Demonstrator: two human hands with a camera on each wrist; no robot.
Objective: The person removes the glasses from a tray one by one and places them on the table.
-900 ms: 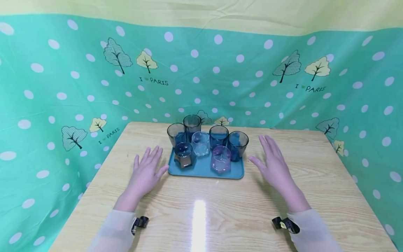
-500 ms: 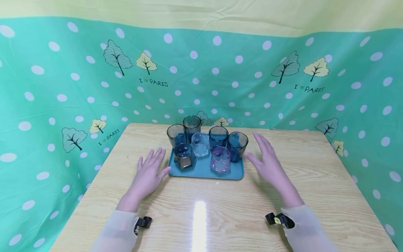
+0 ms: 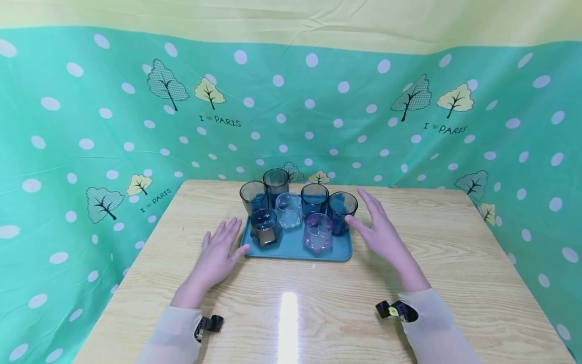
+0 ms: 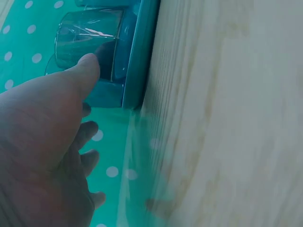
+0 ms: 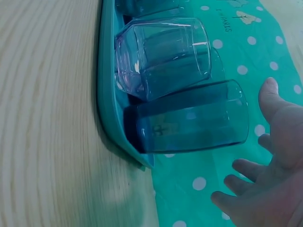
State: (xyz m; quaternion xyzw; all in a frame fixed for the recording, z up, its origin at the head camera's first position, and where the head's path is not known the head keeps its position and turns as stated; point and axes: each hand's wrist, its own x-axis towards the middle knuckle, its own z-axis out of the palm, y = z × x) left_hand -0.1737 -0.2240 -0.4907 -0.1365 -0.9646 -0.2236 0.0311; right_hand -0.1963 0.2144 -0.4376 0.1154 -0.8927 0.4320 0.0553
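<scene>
On the table is a blue rectangular tray [image 3: 286, 251] bearing several upright drinking glasses. Tall smoky glasses stand along its back and right, among them the rightmost tall glass [image 3: 342, 212]. Lower ones are a dark brown glass [image 3: 263, 230] at the front left, a clear glass [image 3: 288, 212] in the middle and a pale purple glass [image 3: 318, 235] at the front right. My left hand [image 3: 217, 259] has its fingers spread beside the tray's left edge, thumb tip at the front corner. Beside the rightmost tall glass my right hand [image 3: 381, 236] is spread, holding nothing, its thumb overlapping that glass in the head view.
The wooden table [image 3: 332, 313] extends around the tray. A green dotted cloth [image 3: 336, 111] hangs behind and at both sides of it. Each wrist wears a small black camera [image 3: 209, 326].
Both hands have moved inward toward the tray, the right one farther, from a gap at the side to right by the rightmost glass. Tray and glasses have stayed in place.
</scene>
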